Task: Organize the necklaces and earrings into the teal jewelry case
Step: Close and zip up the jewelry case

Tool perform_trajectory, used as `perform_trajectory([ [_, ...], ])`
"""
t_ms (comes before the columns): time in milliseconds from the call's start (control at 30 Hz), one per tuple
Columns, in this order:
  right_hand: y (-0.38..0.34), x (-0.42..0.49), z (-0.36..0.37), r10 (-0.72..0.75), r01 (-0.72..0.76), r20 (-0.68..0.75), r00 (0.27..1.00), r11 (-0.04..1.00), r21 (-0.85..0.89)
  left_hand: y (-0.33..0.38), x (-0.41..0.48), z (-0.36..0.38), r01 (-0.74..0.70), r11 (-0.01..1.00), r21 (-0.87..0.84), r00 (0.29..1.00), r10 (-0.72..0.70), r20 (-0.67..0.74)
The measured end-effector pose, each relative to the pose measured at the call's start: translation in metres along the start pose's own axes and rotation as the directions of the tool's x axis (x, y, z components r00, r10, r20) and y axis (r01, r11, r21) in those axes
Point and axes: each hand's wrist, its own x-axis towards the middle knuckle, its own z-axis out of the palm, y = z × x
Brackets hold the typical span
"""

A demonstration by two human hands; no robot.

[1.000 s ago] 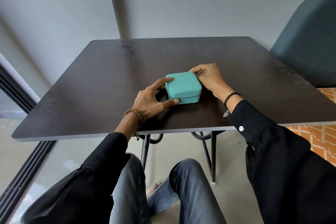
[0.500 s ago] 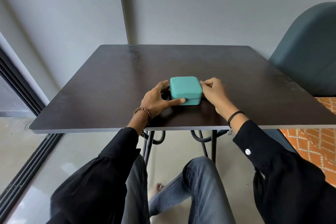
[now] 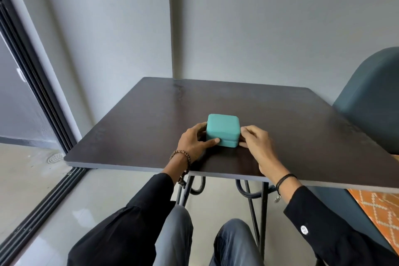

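Case: the teal jewelry case (image 3: 223,129) sits closed on the dark table (image 3: 216,101), in the near half, a little in from the front edge. The lid is down, so the inside is hidden.
Left hand: the left hand (image 3: 193,143) grips the case's left side. The thumb lies flat along the lower front edge and the fingers wrap round the left wall, their tips lost behind the case.
Right hand: the right hand (image 3: 257,144) is tight against the right wall. Its fingers curl in at the seam line, with the thumb low beside the base. It holds the case there, but whether it pinches a zip pull is too small to tell.
Wrists: a brown beaded bracelet (image 3: 181,156) is on the left wrist. A black cord bracelet (image 3: 285,179) is on the right, with a small charm dangling below the table edge.
Sleeves: black on both arms, each cut off by the bottom of the frame.
Under the table: dark metal legs (image 3: 250,196) are partly hidden by the tabletop, with knees in jeans below.
Right edge: a teal upholstered chair (image 3: 371,101) is cropped by the frame, with a strip of orange patterned rug (image 3: 377,205) beneath it.
Left edge: a sliding door track (image 3: 43,196) runs along the floor, and a round floor drain (image 3: 55,157) lies beside it.
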Motion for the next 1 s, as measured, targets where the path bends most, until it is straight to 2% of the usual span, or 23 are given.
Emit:
perform_trajectory([
  [200, -0.012, 0.013, 0.033, -0.006, -0.001, 0.078, 0.997, 0.996, 0.093, -0.015, 0.023, -0.025, 0.046, 0.999, -0.019, 0.997, -0.047, -0.057],
  [433, -0.046, 0.059, 0.096, -0.071, 0.066, 0.147, 0.987, 0.997, 0.036, -0.037, 0.082, -0.084, 0.078, 0.995, 0.068, 0.996, -0.075, -0.047],
  [733, -0.052, 0.184, 0.205, -0.118, 0.108, 0.185, 0.976, 0.992, 0.064, -0.078, 0.207, -0.137, 0.104, 0.974, 0.2, 0.974, -0.059, -0.219],
  [1000, -0.055, 0.232, 0.251, -0.172, 0.174, 0.253, 0.952, 0.985, 0.014, -0.112, 0.267, -0.152, 0.151, 0.957, 0.247, 0.936, -0.059, -0.347],
])
